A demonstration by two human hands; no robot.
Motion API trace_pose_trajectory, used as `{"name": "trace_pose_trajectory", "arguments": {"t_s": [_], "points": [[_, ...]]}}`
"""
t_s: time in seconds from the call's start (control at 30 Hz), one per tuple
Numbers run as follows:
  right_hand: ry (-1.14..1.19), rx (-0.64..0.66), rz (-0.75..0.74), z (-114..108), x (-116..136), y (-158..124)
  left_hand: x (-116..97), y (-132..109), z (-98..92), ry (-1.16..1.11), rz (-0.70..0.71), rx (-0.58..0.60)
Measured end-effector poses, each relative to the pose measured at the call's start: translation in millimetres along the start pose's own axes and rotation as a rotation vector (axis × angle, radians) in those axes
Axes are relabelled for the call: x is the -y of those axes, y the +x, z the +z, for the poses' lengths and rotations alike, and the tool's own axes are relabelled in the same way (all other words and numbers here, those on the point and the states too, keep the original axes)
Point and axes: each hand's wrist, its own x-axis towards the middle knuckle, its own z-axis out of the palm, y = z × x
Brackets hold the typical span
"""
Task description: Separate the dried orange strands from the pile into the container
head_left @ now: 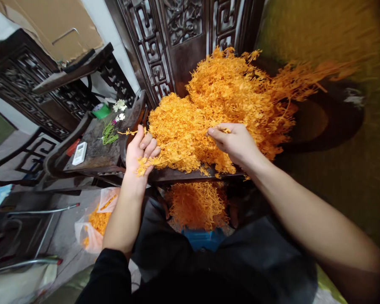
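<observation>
A large heap of thin, curly orange sprigs [234,93] lies on a dark carved wooden seat. My left hand [139,150] is at the heap's left side, palm up with fingers curled. An orange sprig [128,132] sticks out past its thumb, and more orange bits [143,166] lie at the heel of the palm. In front of the heap, my right hand [232,139] is closed in a pinch, thumb against fingers. A little orange shows at its fingers, but the heap behind is the same colour, so what it grips is hard to make out.
Beneath the seat edge, more orange sprigs [198,204] fill a blue container [202,239] between my legs. A plastic bag [82,232] with orange pieces is on the floor. On the side table [98,156] are green tape [101,110], white flowers [119,105], green stems [109,133] and a white device [79,153].
</observation>
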Motion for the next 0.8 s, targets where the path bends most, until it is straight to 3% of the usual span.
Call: {"name": "trace_pose_trajectory", "arguments": {"t_s": [0.1,0.23,0.3,0.4,0.47,0.53,0.63,0.7,0.8], "points": [[-0.329,-0.037,-0.131,-3,6,1,7,-1,1.2,0.008,0.149,-0.013],[-0.428,-0.303,-0.510,7,25,-20,21,-1,5.6,0.036,0.351,-0.063],[-0.492,-0.204,-0.741,21,32,-36,29,-2,9.9,0.048,0.378,-0.091],[-0.613,0.136,-0.962,45,34,-54,39,-1,17.7,0.066,0.370,-0.116],[-0.660,0.202,-0.931,56,31,-58,44,-1,23.1,0.095,0.370,-0.142],[-0.663,0.176,-0.842,61,28,-55,46,-1,28.5,0.129,0.376,-0.175],[-0.486,0.192,-0.796,57,25,-47,48,-4,34.5,0.147,0.365,-0.162],[-0.269,0.167,-0.724,51,25,-41,48,-6,35.4,0.175,0.320,-0.069],[0.031,0.036,-0.427,40,24,-32,48,-8,31.0,0.320,0.176,0.177]]}}
